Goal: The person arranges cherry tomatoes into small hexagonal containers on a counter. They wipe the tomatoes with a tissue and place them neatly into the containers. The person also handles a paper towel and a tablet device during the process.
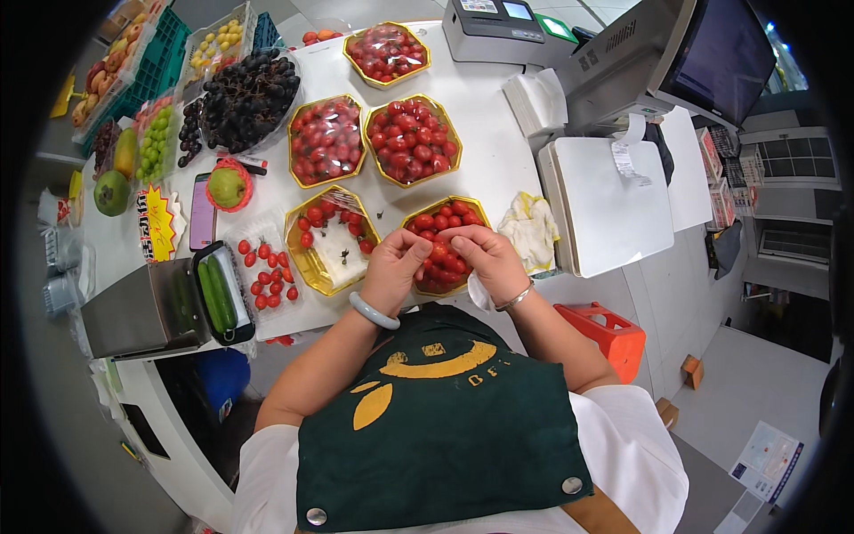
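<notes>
My left hand (398,263) and my right hand (485,254) meet over a gold hexagonal tray (471,206) full of small red tomatoes, fingertips pinched together on one tomato (433,240) at the tray's near side. A pale bangle circles my left wrist, a thin bracelet my right. Left of this tray stands a second gold tray (313,267), partly filled, with a white pad showing on its bottom. Loose tomatoes (265,271) lie on clear film further left.
Three wrapped gold trays of tomatoes (410,139) stand further back, beside dark grapes (251,94) and a netted green fruit (228,187). A white scale (612,203) and a crumpled cloth (532,230) are to the right. Cucumbers in a black tray (218,295) sit left, a phone (202,212) behind them.
</notes>
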